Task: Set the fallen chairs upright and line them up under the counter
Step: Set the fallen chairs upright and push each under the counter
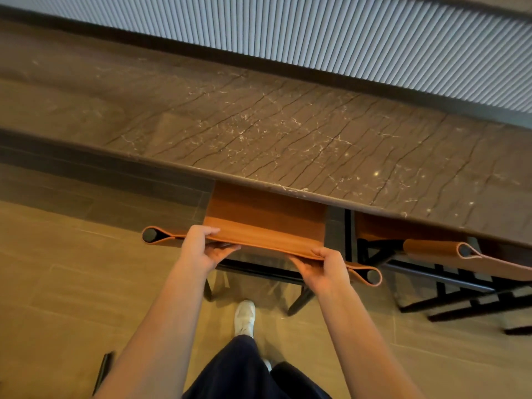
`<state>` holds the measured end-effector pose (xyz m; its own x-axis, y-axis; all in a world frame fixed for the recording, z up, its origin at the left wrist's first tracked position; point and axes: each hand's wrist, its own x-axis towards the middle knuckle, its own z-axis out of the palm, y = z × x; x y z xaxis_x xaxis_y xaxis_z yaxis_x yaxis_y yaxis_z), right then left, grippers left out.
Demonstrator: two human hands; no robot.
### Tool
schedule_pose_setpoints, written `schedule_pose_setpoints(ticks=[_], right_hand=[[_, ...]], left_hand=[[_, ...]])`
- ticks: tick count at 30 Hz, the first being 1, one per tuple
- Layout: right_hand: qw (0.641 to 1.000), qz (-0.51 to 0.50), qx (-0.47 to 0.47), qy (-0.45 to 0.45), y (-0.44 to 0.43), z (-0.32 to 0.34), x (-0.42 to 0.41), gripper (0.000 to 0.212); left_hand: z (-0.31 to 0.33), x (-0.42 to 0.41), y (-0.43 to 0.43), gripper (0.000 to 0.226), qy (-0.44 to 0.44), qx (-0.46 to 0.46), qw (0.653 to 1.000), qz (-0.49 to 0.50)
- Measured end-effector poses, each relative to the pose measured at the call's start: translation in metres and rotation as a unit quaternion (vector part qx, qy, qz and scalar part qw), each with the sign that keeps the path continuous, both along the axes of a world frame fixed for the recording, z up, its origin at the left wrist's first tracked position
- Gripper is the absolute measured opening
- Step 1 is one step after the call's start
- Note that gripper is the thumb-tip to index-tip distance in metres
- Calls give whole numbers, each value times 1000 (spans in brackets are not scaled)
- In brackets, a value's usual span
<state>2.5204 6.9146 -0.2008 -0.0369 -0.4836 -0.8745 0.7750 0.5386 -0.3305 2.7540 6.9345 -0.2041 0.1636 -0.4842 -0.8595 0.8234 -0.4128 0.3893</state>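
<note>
Far left, low: a black bar (103, 371) slants across the tan floor (57, 283); can't tell what it belongs to.

Left hand (198, 250) grips the tan leather backrest (267, 241) of the chair (264, 208) near its left end, fingers curled round the top edge. Arm is bare.

The chair stands upright on its black legs, straight ahead of the person. Its seat is partly under the front edge of the counter (288, 125), and the backrest sits just outside that edge. The counter is brown veined stone and runs across the whole view, with a ribbed grey panel (316, 33) behind it.

Below the chair: a white shoe (244, 318) on the floor, dark trousers nearer the camera.

Right hand (324, 269) grips the same backrest near its right end, fingers wrapped round. The hands are apart, one toward each end.

Right: a second chair (431, 254), same leather and black frame, upright, seat under the counter, just beside the first, not touching it.
</note>
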Motion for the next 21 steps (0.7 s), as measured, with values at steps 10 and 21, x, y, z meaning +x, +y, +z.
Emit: schedule_pose_setpoints(ticks=[10,21], right_hand=[[1000,5,-22,8,-58,20,-1,34],[995,50,-17,81,-47,23,-2,29]], left_hand=[[21,6,-58,29,-6,-7,999,-39],[28,4,-45,33,-32,-33,996,-76]])
